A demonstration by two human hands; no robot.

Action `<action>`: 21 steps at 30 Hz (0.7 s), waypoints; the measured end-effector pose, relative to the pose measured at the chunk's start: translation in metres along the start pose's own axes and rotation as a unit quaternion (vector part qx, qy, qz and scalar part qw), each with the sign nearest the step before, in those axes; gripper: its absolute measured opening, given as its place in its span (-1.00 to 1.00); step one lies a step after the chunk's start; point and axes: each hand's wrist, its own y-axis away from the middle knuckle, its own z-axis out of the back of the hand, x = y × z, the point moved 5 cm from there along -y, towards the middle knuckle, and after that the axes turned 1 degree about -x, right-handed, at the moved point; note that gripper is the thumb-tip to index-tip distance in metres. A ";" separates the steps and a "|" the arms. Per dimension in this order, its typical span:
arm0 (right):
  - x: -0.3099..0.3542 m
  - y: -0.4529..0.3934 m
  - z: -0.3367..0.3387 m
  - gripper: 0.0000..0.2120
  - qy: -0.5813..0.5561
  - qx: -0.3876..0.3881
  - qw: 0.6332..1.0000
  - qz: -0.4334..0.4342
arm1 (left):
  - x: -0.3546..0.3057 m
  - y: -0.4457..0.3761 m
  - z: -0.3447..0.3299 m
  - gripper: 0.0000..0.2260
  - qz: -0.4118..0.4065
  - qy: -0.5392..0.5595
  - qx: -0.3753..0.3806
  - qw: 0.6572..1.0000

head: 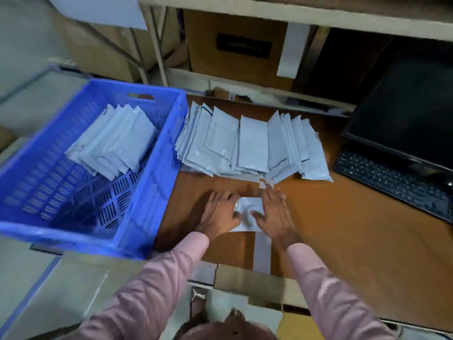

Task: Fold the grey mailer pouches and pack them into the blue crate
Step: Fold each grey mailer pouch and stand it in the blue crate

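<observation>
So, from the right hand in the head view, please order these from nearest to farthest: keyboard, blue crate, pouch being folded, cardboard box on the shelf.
1. Pouch: under the right hand, touching it.
2. Blue crate: to the left.
3. Keyboard: to the right; close to the crate's distance, hard to call.
4. Cardboard box: behind, on the shelf.

A brown wooden desk top [343, 229], a beige metal shelf frame [245, 11] behind, brown cardboard boxes [235, 45] inside it.

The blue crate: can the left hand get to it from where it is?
Probably yes. The blue crate sits open-topped just beside the left hand, with nothing between them, though that hand is pressing on a pouch.
</observation>
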 end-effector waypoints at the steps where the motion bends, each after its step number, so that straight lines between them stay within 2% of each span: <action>1: 0.005 -0.002 0.010 -0.48 -0.001 0.013 1.000 0.011 | 0.001 0.003 0.009 -0.61 0.015 0.028 0.005 0.999; 5: 0.033 -0.018 0.054 -0.65 -0.020 0.039 0.994 0.102 | 0.013 0.020 0.057 -0.74 0.053 0.078 -0.020 0.995; 10: 0.092 -0.041 0.121 -0.71 0.002 -0.031 0.979 0.202 | 0.034 0.039 0.137 -0.74 0.060 0.093 -0.076 0.991; 14: 0.145 -0.065 0.173 -0.77 0.004 -0.078 0.961 0.266 | 0.049 0.054 0.215 -0.68 0.076 0.095 -0.159 0.980; 18: 0.193 -0.092 0.198 -0.79 0.019 -0.113 0.939 0.323 | 0.069 0.064 0.269 -0.81 0.073 0.064 -0.210 0.973; 21: 0.234 -0.111 0.199 -0.81 0.028 -0.124 0.926 0.356 | 0.095 0.074 0.295 -0.81 0.076 0.026 -0.230 0.970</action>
